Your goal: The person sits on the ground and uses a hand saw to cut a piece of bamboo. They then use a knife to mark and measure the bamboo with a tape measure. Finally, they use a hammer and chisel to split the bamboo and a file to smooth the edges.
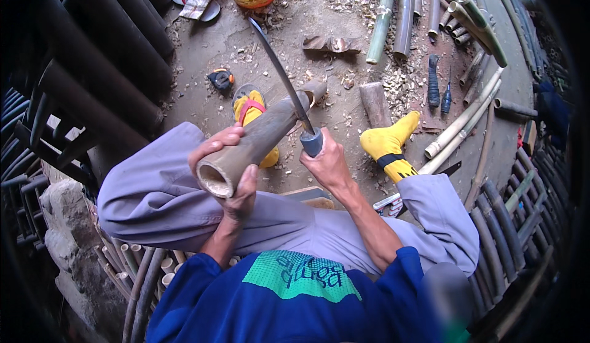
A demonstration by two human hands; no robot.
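Observation:
A thick brown bamboo tube [261, 133] lies at a slant over my lap, its hollow near end facing me. My left hand [238, 200] is wrapped round that near end, thumb on the right side and fingers over the left. In my right hand [332, 166] is the blue-grey handle of a long, slightly curved knife [279, 66]. Its blade points up and away to the left, crossing the tube near a notched spot toward the far end. Whether the edge touches the bamboo I cannot tell.
Wood chips litter the ground. Ahead are a yellow bucket [252, 0], a tape measure [221, 80] and a wooden stump [375, 103]. Two dark-handled tools [434, 82] lie at right, near bamboo poles [470, 115]. Large dark tubes [101, 60] stack at left; a saw [453, 169] lies by my right leg.

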